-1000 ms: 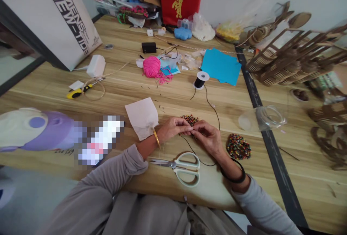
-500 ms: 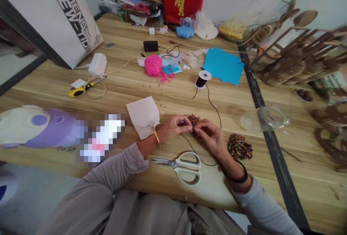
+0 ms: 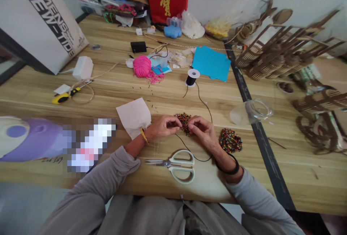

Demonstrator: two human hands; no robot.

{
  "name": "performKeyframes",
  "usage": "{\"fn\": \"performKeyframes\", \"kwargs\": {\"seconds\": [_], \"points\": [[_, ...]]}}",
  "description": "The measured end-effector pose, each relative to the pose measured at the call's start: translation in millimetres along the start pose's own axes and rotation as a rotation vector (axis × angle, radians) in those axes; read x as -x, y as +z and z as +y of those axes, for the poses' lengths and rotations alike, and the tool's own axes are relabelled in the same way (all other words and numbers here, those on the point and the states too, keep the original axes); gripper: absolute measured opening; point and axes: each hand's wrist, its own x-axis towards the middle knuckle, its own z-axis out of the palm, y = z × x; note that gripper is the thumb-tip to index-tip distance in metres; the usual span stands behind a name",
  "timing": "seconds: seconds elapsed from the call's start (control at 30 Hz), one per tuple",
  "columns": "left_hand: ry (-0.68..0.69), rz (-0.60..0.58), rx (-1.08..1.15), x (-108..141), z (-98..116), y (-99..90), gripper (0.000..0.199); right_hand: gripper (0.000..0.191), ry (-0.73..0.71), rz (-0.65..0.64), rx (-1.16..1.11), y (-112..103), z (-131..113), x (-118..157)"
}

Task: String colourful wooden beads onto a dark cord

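My left hand (image 3: pixel 165 126) is closed in a pinch, and the black cord (image 3: pixel 187 147) runs up to its fingertips. Facing it across a small gap, my right hand (image 3: pixel 204 131) also has thumb and forefinger pressed together; what is between them is too small to make out. Loose multicoloured beads (image 3: pixel 183 121) lie in a pile just behind and between the fingertips. The cord loops under my right forearm and back to its white spool (image 3: pixel 193 78). Strung beads (image 3: pixel 230 140) are coiled to the right of my right hand. Scissors (image 3: pixel 173 164) with pale handles lie nearer me.
A white paper sheet (image 3: pixel 135 117) lies beside my left wrist. Farther back are pink yarn (image 3: pixel 142 66), blue sheets (image 3: pixel 211 63) and a black box (image 3: pixel 138 47). A clear plastic container (image 3: pixel 245 112) stands right, a yellow cutter (image 3: pixel 61 98) left. Woven baskets (image 3: pixel 273 58) fill the back right.
My fingertips, which met over the beads, are now a little apart. The whole view has shifted, so the table things appear farther left.
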Motion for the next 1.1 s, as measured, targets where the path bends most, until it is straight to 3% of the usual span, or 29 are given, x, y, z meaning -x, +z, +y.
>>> {"fn": "performKeyframes", "kwargs": {"seconds": [0.27, 0.47, 0.63, 0.77, 0.87, 1.1], "points": [[0.199, -0.095, -0.231, -2.4, -1.3, -10.5, 0.010, 0.018, -0.025, -0.017, -0.014, 1.3, 0.0, -0.5], [0.174, -0.160, -0.287, -1.8, -1.9, -16.2, 0.008, 0.020, -0.020, 0.004, 0.003, 1.1, -0.6, -0.6], [0.086, -0.177, -0.157, -0.6, 4.1, -16.8, 0.006, 0.020, -0.010, 0.007, 0.007, 1.8, -1.3, -0.8], [-0.067, -0.197, 0.076, 0.7, 6.3, -15.0, 0.017, 0.019, -0.029, -0.007, 0.037, 2.5, -0.6, -0.8], [-0.101, -0.200, 0.232, 0.6, 4.2, -12.5, 0.024, 0.020, -0.038, -0.007, 0.076, 3.0, 0.8, -0.8], [-0.139, -0.105, 0.269, -0.8, 2.5, -6.8, 0.028, 0.018, -0.106, -0.041, 0.198, 3.6, 2.0, -0.3]]}}
